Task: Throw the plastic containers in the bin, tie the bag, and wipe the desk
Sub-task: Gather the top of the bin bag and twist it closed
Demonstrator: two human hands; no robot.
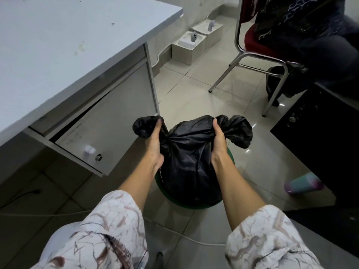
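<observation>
Desk fills the upper left, top bare except small specks and stains near its middle; not wiped yet, we judge. Its drawer front hangs skewed at the lower corner. Chair stands upper right with dark cloth on the seat.

Bin, green, sits on the floor just off the desk's near corner, mostly hidden by the bag. Bag is black thin film, still seated in the bin, top gathered into two ears pulled apart over the bin mouth. We can't see the containers; presumably inside.

Left hand grips the left ear, fingers curled round the bunched film, thumb up. Right hand grips the right ear the same way. Both fully closed on plastic.

Handling: bag looks soft, limp, light, a bit slick, so it may slide through loose fingers, and thin film could tear on a hard yank. We'd hold low on each ear, close to the gathered neck, cross them and knot. Step in hand: tying, knot not yet made.
</observation>
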